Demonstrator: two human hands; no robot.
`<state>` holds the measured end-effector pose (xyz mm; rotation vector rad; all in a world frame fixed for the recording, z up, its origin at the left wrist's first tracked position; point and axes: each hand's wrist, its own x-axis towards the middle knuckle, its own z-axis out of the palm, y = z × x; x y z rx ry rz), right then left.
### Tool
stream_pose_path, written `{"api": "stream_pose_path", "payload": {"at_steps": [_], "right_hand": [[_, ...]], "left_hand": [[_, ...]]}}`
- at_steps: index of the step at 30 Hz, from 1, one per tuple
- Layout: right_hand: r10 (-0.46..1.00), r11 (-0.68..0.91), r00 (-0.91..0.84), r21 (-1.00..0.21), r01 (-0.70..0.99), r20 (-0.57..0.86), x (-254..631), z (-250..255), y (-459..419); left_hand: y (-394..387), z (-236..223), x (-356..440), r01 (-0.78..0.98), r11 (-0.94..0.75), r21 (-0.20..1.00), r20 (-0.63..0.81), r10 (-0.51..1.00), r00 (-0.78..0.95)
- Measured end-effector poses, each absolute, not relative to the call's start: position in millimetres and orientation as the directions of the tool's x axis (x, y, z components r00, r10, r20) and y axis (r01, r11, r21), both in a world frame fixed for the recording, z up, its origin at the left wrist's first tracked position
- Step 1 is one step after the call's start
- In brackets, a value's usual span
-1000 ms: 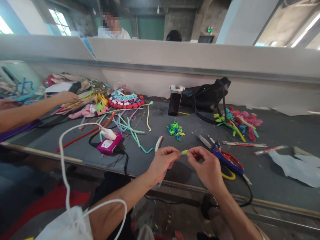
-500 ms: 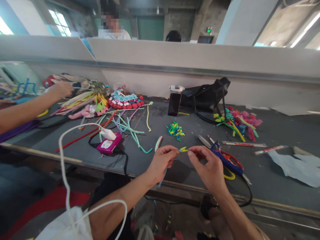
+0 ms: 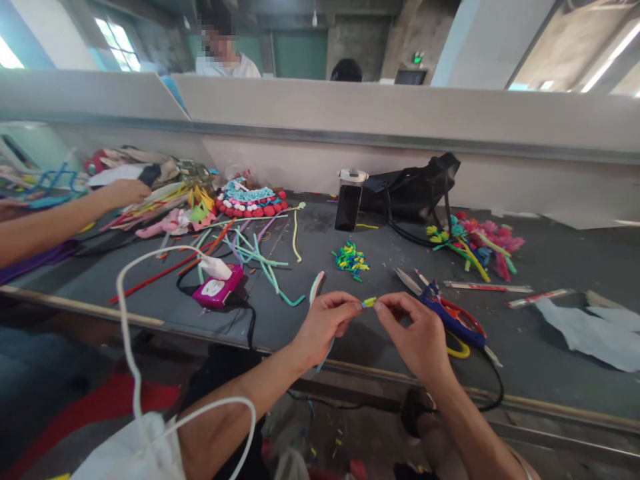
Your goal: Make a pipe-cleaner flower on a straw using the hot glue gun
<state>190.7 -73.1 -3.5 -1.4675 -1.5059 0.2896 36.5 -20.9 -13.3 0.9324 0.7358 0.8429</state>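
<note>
A slack pinch could drop the small yellow-blue soft-looking bundle (image 3: 369, 303) your left hand (image 3: 325, 325) grips near the green-blue-yellow bit pile (image 3: 351, 259); can't tell if your right hand (image 3: 416, 328) grips.

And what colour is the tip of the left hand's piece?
The tip is yellow, shown in the head view.

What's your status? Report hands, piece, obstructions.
Left hand pinching yellow-tipped piece. Right hand at its tip, contact unclear. Scissors lying beside right hand.
</note>
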Motion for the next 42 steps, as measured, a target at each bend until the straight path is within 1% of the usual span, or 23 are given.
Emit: {"api": "stream_pose_path", "payload": {"at_steps": [8, 18, 33, 38, 42], "right_hand": [[0.853, 0.25, 0.194, -0.705, 0.664, 0.485, 191.2, -4.5, -72.6], [0.848, 0.248, 0.198, -0.699, 0.671, 0.491, 190.5, -4.3, -72.1], [0.846, 0.24, 0.225, -0.721, 0.649, 0.484, 189.4, -4.0, -72.7], [0.854, 0.252, 0.212, -0.734, 0.63, 0.475, 194.3, -1.0, -73.4], [0.837, 0.251, 0.238, -0.732, 0.633, 0.492, 198.7, 1.4, -74.9]], "left_hand": [[-21.4, -10.8, 36.9, -0.263, 0.333, 0.905, -0.179, 0.861, 0.477], [-20.9, -11.1, 36.8, -0.231, 0.328, 0.916, -0.182, 0.853, 0.489], [-20.5, -13.1, 36.7, -0.257, 0.33, 0.908, -0.172, 0.855, 0.49], [-20.3, -13.8, 36.5, -0.3, 0.341, 0.891, -0.158, 0.852, 0.499], [-19.7, -14.9, 36.3, -0.334, 0.36, 0.871, -0.158, 0.849, 0.503]]}}
